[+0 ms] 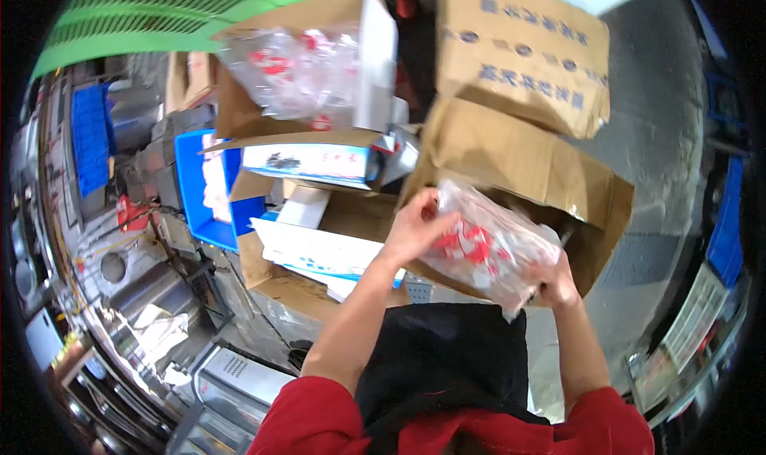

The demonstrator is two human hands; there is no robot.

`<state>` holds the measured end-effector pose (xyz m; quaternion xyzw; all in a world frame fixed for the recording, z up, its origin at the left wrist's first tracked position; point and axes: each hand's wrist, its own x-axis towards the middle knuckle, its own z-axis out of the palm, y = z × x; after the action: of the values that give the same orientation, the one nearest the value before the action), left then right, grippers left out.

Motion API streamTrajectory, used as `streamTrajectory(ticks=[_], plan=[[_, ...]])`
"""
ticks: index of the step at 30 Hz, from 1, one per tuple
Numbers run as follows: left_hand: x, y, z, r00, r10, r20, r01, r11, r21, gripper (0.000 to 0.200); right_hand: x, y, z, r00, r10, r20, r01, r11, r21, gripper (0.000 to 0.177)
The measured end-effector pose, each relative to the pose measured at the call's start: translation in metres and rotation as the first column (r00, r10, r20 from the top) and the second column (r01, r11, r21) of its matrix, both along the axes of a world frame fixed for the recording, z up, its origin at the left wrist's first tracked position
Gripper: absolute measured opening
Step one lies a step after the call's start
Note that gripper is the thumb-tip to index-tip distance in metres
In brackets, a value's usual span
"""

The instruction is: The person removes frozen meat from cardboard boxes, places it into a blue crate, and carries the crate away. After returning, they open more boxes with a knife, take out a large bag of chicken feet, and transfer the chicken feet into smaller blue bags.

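Note:
Between my two hands is a clear plastic bag with red print point(479, 243), crinkled and full-looking, tilted down to the right. My left hand point(416, 230) is closed on its upper left end, thumb and fingers pinching the film. At the lower right end, my right hand point(556, 281) grips the bag, with its fingertips partly hidden behind it. The bag overlaps an open cardboard box point(527, 156) whose flaps stand up, and much of the box's inside is in shadow.
Left of it, another open carton point(275, 283) holds white and blue printed boxes point(319, 251). Above, a carton point(239, 96) contains more red-printed plastic bags point(307, 68). A printed cardboard box point(523, 52) stands at the back. A blue crate point(191, 191) sits further left.

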<state>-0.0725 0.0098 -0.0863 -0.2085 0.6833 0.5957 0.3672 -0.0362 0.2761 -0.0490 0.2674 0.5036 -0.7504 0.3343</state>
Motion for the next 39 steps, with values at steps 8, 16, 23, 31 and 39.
streamTrajectory(ticks=[8,16,23,31,39], plan=[[0.06,-0.144,0.087,0.448,0.892,0.061,-0.741,0.332,0.584,0.063,-0.072,-0.187,0.094,0.964,0.201,-0.174,-0.214,0.975,-0.059,0.054],[0.091,-0.362,0.074,-0.079,0.997,0.001,-0.653,-0.052,0.756,0.052,-0.082,-0.496,0.14,0.296,0.805,-0.514,-0.635,0.568,0.523,0.042],[0.104,-0.472,0.059,-0.21,0.969,-0.134,-0.676,-0.045,0.736,0.051,-0.042,-0.664,0.103,0.017,0.673,-0.74,-0.407,0.68,0.609,0.014],[0.028,-0.5,0.115,0.222,0.94,-0.258,-0.632,0.34,0.696,0.047,-0.042,-0.629,0.062,0.381,0.445,-0.81,-0.354,0.88,0.317,0.008],[-0.11,-0.31,0.073,0.42,0.71,-0.566,-0.698,0.651,0.299,0.04,-0.162,-0.391,0.04,0.813,0.188,-0.552,0.151,0.847,0.51,0.02]])
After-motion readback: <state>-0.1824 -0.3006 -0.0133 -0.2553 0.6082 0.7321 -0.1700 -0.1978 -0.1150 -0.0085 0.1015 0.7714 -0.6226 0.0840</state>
